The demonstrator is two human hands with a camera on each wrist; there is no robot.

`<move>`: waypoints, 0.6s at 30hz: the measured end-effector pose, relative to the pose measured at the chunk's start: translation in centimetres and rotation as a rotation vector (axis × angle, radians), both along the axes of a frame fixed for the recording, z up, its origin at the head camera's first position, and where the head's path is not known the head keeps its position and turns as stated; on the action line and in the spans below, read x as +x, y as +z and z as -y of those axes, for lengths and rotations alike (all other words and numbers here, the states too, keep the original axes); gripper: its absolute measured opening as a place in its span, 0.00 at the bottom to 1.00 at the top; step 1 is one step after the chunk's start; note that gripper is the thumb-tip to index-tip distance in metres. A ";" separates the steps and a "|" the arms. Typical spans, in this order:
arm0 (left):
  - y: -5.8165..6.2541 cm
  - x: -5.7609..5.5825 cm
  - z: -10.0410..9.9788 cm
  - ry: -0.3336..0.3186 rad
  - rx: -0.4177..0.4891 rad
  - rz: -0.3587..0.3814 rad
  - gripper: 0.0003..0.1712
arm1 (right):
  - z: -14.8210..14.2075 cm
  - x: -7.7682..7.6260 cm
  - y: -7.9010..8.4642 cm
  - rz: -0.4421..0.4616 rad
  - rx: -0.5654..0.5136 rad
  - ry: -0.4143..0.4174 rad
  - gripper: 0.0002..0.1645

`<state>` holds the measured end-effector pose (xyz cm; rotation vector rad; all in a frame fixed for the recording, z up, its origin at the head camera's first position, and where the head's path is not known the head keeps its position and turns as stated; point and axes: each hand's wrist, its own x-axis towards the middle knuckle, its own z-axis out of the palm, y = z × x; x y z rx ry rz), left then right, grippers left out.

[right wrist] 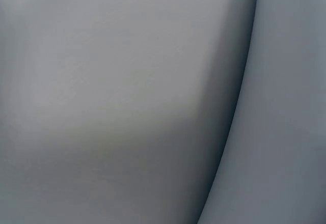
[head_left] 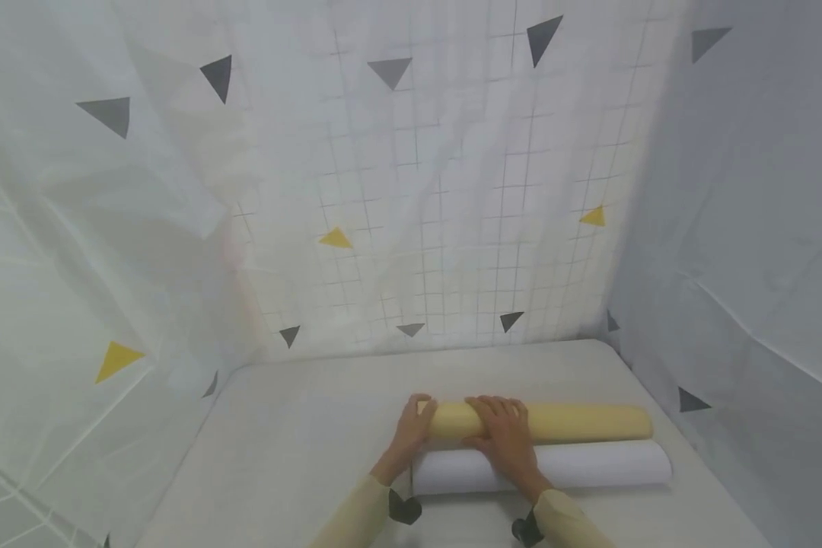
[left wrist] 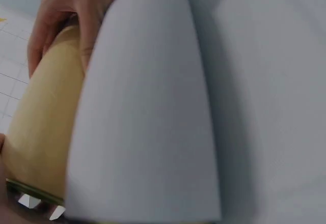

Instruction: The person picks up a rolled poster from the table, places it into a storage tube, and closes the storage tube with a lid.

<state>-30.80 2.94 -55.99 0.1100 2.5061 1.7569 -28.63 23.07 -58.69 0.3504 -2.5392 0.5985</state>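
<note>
A pale yellow roll [head_left: 585, 423] lies lengthwise on the white surface. My left hand [head_left: 411, 428] grips its left end, with the thumb on the near side and fingers over the top. Farther right along the same roll, my right hand [head_left: 503, 430] holds it from above, fingers over the far side and thumb in front. In the left wrist view the right hand [left wrist: 76, 10] curls round the yellow roll [left wrist: 48, 117], while only a sliver of the left hand shows at the lower left. Parallel and nearer to me is a white roll [head_left: 606, 466], beneath my right wrist.
The white surface [head_left: 281, 449] extends left of the rolls. Behind it hangs a white sheet [head_left: 418, 228] with grid lines and triangles; similar sheets stand at the left [head_left: 55, 266] and right [head_left: 760, 228]. In the right wrist view, the white roll [right wrist: 285, 107] fills the right side.
</note>
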 end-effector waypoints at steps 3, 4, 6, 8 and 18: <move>-0.6 0.1 1.0 -0.005 -0.070 -0.048 0.29 | 0.1 -0.3 -0.3 0.017 0.001 0.005 0.46; -0.7 0.2 1.3 -0.016 -0.078 -0.059 0.29 | 0.0 -0.3 -0.4 0.026 0.001 0.006 0.46; -0.9 0.3 1.9 -0.053 -0.062 -0.066 0.29 | -0.2 -0.5 -0.6 0.045 0.004 0.000 0.46; -0.9 0.4 2.4 -0.090 -0.043 -0.068 0.28 | -0.3 -0.6 -0.5 0.070 0.007 -0.007 0.46; -1.4 0.0 3.9 -0.183 -0.047 -0.065 0.27 | 0.1 -0.8 -0.3 0.118 0.013 -0.007 0.42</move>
